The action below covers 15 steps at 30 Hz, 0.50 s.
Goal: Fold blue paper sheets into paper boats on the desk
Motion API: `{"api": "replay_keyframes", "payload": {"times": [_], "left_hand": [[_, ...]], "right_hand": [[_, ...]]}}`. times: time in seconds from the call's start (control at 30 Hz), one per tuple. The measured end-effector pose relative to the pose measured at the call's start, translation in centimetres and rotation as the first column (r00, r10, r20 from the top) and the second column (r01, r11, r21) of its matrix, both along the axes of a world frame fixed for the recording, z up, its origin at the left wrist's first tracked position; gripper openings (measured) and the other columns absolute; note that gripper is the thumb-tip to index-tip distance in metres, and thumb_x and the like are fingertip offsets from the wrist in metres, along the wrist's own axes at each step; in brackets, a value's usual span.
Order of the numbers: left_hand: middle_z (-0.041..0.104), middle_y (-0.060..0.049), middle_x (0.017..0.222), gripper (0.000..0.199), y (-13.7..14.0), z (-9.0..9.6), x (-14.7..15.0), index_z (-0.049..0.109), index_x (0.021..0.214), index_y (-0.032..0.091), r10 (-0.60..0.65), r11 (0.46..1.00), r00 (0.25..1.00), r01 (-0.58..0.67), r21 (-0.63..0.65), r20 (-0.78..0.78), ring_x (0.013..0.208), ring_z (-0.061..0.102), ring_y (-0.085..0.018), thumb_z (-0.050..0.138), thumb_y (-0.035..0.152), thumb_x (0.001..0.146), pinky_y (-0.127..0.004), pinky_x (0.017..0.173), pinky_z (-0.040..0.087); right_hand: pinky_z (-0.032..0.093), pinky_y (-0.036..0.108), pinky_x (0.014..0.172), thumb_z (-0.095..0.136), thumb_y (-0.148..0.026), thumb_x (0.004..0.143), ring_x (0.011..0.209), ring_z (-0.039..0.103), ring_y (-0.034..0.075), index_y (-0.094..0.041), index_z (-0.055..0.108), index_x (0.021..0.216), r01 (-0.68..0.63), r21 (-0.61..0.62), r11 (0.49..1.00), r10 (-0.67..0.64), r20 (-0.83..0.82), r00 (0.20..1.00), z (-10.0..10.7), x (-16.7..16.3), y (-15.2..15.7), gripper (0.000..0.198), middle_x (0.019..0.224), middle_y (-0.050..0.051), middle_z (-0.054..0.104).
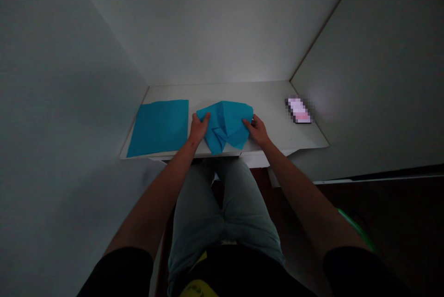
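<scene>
A creased blue sheet (236, 116), thin like cloth or paper, is held up by its two sides just above the white tabletop. My left hand (199, 126) pinches its left edge, thumb on top. At the right edge my right hand (255, 129) grips it the same way, with the fingers partly behind the sheet. Folds hang down in the middle, and the lower edge is uneven. Left of my left hand lies a flat, smooth blue square (160, 126) of the same colour.
The white table (277, 135) sits in a corner between pale walls. A phone (299, 110) with a lit, pixelated screen lies at its right end, near the right wall. My legs (222, 204) stand against the front edge. A green curved object (357, 227) shows at the lower right.
</scene>
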<state>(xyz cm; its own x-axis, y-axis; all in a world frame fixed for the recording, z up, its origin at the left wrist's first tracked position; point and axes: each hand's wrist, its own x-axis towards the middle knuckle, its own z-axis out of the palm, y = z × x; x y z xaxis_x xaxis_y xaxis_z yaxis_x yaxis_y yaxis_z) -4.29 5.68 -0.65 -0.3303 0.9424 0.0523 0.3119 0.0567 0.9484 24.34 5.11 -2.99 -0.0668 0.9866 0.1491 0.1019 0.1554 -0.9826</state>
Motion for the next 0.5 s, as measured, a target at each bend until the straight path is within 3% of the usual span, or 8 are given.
{"api": "replay_keyframes", "payload": {"times": [0.13,0.27,0.37,0.5], "left_hand": [[0.078,-0.018,0.130,0.040,-1.4,-0.2,0.1,0.060,0.123,0.024,-0.074,0.996,0.997,0.075,0.048,-0.032,0.124,0.076,-0.035,0.084,0.039,0.095,-0.052,0.111,0.060],[0.076,-0.018,0.136,0.037,-2.0,0.2,-1.3,0.061,0.127,0.024,-0.044,0.989,0.991,0.061,0.134,-0.124,0.132,0.073,-0.036,0.080,0.039,0.099,-0.055,0.118,0.057],[0.077,-0.017,0.135,0.040,-2.0,1.0,-2.6,0.061,0.130,0.023,-0.046,0.992,0.983,0.066,0.108,-0.177,0.129,0.074,-0.035,0.080,0.040,0.099,-0.054,0.118,0.057],[0.077,-0.018,0.136,0.042,-2.1,2.1,-4.2,0.062,0.133,0.022,-0.070,0.994,0.971,0.087,0.067,-0.230,0.130,0.074,-0.037,0.078,0.042,0.100,-0.055,0.120,0.057]], "right_hand": [[0.066,0.046,0.080,0.075,-0.088,0.082,0.081,0.074,0.026,-0.028,0.064,0.118,0.060,0.012,0.998,-0.059,-0.040,0.997,0.0,0.2,0.2,0.071,0.099,0.006,0.080],[0.063,0.041,0.068,0.079,-0.091,0.078,0.070,0.070,0.023,-0.030,0.059,0.107,0.047,-0.025,0.999,-0.048,-0.056,0.997,-0.2,0.3,0.3,0.071,0.083,0.001,0.076],[0.056,0.033,0.057,0.083,-0.089,0.077,0.061,0.064,0.019,-0.030,0.056,0.103,0.033,-0.037,0.999,-0.036,-0.063,0.997,-0.2,0.4,0.3,0.069,0.074,-0.003,0.072],[0.050,0.030,0.054,0.085,-0.085,0.078,0.060,0.061,0.017,-0.031,0.053,0.106,0.034,-0.029,0.999,-0.037,-0.095,0.995,-0.1,0.6,0.3,0.069,0.076,-0.003,0.072]]}}
